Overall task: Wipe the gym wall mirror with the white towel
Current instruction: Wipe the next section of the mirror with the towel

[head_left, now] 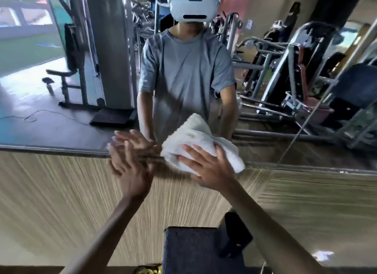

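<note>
The wall mirror [71,120] fills the upper half of the head view and reflects me and the gym behind. A folded white towel [195,137] lies against the glass near the mirror's bottom edge. My right hand [208,167] presses on the towel with spread, straight fingers. To its left, my left hand [130,165] rests flat with straight fingers at the mirror's lower edge, meeting its own reflection. Motion blur softens the left hand.
Below the mirror runs a beige, streaked wall panel [61,192]. A dark padded block [195,251] and a black object [236,233] stand close to the wall below my arms. Gym machines [295,79] and a pillar [110,49] appear only as reflections.
</note>
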Demonstrator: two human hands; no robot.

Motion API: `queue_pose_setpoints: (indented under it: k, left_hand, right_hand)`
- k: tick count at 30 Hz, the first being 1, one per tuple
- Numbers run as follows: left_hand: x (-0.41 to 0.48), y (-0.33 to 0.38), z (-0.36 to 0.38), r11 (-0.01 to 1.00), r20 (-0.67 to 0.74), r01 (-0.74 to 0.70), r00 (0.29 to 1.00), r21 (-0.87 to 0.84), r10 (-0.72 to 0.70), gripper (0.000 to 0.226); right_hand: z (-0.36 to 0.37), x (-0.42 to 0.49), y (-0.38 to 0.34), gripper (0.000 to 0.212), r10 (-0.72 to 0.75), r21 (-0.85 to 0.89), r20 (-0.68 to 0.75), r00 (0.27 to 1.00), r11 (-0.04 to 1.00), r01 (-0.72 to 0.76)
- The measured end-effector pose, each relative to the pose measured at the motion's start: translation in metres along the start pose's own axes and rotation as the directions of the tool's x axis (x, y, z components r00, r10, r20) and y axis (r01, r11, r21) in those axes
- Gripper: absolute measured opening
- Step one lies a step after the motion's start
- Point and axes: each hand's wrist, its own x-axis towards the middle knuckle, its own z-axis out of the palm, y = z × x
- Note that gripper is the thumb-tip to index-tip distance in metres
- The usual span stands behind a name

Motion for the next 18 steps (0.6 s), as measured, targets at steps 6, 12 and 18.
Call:
queue_pose_setpoints:
  k: [6, 12, 18]
  left_hand:
    - [-0.005, 0.056, 0.035, 0.885, 0.028, -0.435, 0.899, 0.168, 0.437, 0.064]
    - [0.013, 0.089, 0.049, 0.675, 0.062, -0.684, 0.714, 0.275, 0.698, 0.063]
    - [0.015, 0.085, 0.051, 0.666, 0.017, -0.682, 0.703, 0.302, 0.711, 0.061]
  right_hand:
    - [-0.009, -0.081, 0.073, 0.046, 0.675, 0.036, -0.007, 0.738, 0.738, -0.674]
    - [-0.012, -0.032, 0.074, 0.064, 0.983, 0.291, -0.148, 0.106, 0.145, -0.946]
    - [-0.005, 0.015, 0.013, 0.063, 0.938, 0.308, -0.137, 0.319, 0.346, -0.886]
